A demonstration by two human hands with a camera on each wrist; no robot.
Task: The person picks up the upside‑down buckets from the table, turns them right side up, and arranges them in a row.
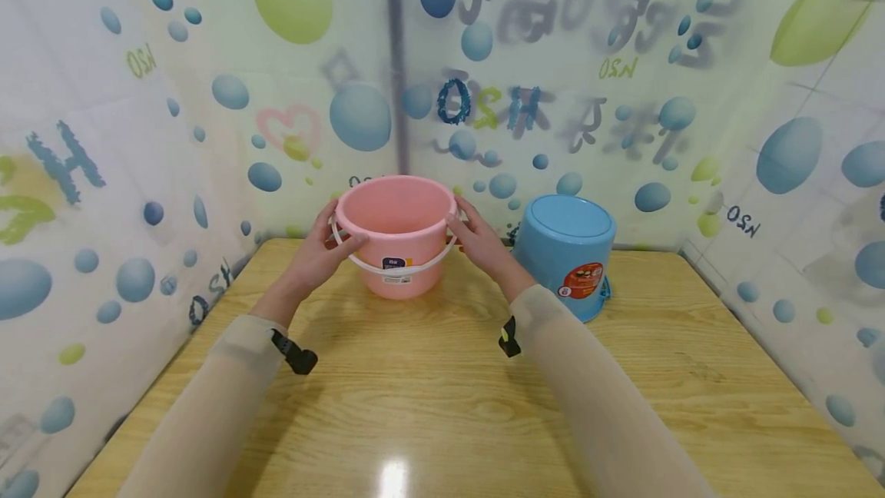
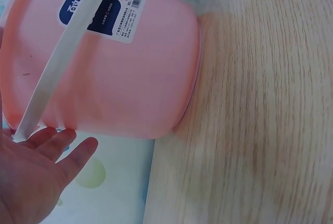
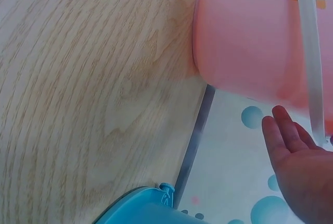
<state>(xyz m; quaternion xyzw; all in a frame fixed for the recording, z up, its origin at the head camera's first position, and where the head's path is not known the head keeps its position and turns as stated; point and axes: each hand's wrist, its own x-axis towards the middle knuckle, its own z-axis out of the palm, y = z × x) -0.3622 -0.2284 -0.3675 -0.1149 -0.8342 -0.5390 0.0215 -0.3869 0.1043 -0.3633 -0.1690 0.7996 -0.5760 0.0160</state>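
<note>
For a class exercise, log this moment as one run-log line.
left hand: touching pink bucket, left side; right hand: touching its right side; pink bucket: upright, white handle lowered; blue bucket: upside down on table

Head cam high, facing fwd/down; L/R wrist cams close, turned sideways, sharing pink bucket [image 1: 397,245]

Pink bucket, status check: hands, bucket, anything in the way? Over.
Left hand and right hand touching opposite sides. Pink bucket upright, handle hanging in front. Blue bucket upside down to right, could crowd that side.
</note>
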